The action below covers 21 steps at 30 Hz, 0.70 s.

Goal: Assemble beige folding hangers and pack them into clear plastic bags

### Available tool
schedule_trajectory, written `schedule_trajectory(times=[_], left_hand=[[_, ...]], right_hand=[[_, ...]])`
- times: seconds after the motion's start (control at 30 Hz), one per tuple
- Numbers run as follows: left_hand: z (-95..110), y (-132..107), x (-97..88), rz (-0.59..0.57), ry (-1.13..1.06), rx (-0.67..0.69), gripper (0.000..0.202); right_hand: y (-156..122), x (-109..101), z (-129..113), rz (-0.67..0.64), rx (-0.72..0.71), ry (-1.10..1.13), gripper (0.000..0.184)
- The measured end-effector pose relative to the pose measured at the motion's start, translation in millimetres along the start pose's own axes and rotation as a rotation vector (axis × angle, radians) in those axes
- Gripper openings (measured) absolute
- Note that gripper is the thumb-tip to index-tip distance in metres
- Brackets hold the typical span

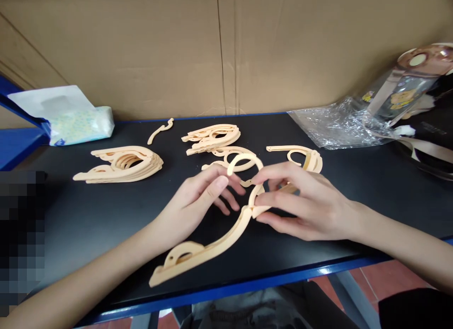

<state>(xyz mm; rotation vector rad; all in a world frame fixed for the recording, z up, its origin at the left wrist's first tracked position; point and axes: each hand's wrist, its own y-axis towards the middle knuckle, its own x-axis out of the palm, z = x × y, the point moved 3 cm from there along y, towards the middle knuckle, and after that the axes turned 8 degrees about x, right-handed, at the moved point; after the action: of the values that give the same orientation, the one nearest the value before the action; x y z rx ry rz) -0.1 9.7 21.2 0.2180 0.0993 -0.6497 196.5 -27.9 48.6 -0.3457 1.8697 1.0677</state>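
Note:
A pale peach plastic hanger arm [198, 251] lies slanted on the black table [88, 220], its top end raised between my hands. My right hand [300, 204] pinches the joint where the arm meets a curved hook piece [244, 161]. My left hand [198, 197] has its fingers curled, thumb and forefinger touching the hook's upper curve. Behind the hands lie more hanger parts: a stack at the left [122, 164], a stack at the middle [212, 136], loose curved pieces [235, 155], a small stack at the right [304, 158] and one single hook [160, 130].
A tissue pack [76, 121] lies at the back left by a blue frame. Crumpled clear plastic [336, 123] and a transparent bottle [403, 90] lie at the back right. A cardboard wall [219, 50] closes the back. The table's blue front edge [247, 284] runs below my arms.

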Motion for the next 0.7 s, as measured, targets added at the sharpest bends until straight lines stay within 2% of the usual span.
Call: schedule_trajectory(times=[0.07,0.1,0.17,0.3,0.47,0.53,0.63,0.7], left_hand=[[0,-1,9.4,-0.094,-0.088,-0.114,0.04],[2,-2,13.7,-0.141,-0.078,-0.128,0.04],[4,-4,19.1,-0.192,0.023,-0.11,0.034],[5,-5,22.3,-0.176,0.196,-0.031,0.032],[2,-9,24.6,-0.034,0.285,-0.012,0.03],[-2,-10,22.0,0.039,0.223,-0.074,0.03],[-11,-7,8.0,0.206,0.041,-0.242,0.031],[-15,-4,-2.7,0.287,-0.083,-0.313,0.03]], right_hand=[[2,2,-5,-0.021,-0.022,-0.062,0.015],[2,3,-6,-0.022,-0.023,-0.079,0.019],[4,5,-8,-0.01,-0.018,-0.091,0.022],[4,9,-9,0.052,-0.028,-0.108,0.018],[3,17,-11,0.126,-0.031,-0.154,0.014],[1,20,-13,0.118,-0.079,-0.22,0.011],[-1,18,-16,0.133,-0.183,-0.318,0.009],[-2,8,-17,0.194,-0.152,-0.303,0.011]])
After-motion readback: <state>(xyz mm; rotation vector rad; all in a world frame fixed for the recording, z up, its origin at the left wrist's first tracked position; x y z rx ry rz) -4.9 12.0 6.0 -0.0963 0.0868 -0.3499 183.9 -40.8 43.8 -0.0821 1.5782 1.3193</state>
